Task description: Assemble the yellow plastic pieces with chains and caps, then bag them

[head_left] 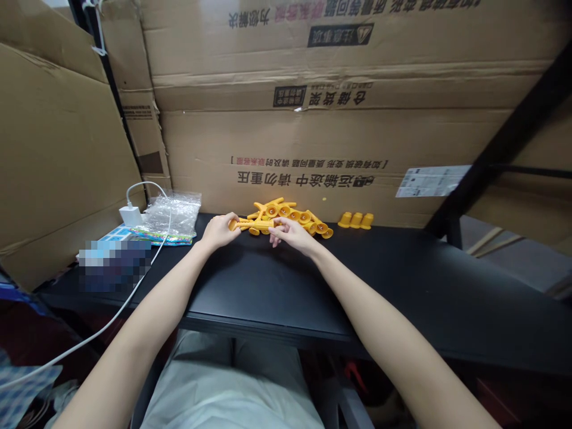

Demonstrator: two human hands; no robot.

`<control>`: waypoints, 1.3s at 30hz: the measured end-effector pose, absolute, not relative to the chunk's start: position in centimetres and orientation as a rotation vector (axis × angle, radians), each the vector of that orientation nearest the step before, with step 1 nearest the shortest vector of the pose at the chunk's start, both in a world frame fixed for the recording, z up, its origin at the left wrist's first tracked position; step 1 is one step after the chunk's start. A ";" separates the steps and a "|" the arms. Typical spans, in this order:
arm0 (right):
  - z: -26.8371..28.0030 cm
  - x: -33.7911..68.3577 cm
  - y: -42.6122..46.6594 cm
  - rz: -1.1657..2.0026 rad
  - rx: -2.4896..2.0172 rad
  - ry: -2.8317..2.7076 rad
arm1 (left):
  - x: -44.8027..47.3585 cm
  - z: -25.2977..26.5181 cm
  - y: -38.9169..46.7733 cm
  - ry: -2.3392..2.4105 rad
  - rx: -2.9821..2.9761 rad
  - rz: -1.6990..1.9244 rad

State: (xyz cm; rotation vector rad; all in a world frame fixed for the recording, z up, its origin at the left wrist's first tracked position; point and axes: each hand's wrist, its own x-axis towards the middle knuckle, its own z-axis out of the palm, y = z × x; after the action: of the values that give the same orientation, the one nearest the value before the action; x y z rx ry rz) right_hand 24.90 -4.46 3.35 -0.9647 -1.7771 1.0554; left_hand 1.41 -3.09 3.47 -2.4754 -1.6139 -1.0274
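Note:
My left hand [222, 230] is closed around the left end of a long yellow plastic piece [254, 224], held level just above the black table. My right hand [289, 234] pinches the right end of the same piece. Its exact kind does not show. Close behind both hands lies a pile of yellow plastic parts [305, 217], stick-like, several with round cup-shaped ends facing me. To the right of the pile, three short yellow cup-shaped pieces [356, 220] stand in a row against the cardboard, apart from my hands.
The black table [402, 286] is backed by a printed cardboard sheet [268, 137]. At the left are a clear plastic bag [172, 211], a white charger [130, 215] with its cable, and a blurred-out object [115, 265]. A dark metal post [491, 143] slants at the right.

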 end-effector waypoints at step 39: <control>3.7 23.0 -5.2 1.103 -1.058 -1.514 | 1.8 3.9 -3.7 -1.573 -2.397 -1.010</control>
State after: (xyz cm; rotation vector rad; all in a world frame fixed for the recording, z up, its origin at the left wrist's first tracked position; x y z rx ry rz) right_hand 23.03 -5.23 3.73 -1.0579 -1.5140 1.1035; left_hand 1.78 -3.74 3.92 -2.3973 -1.5731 -1.0096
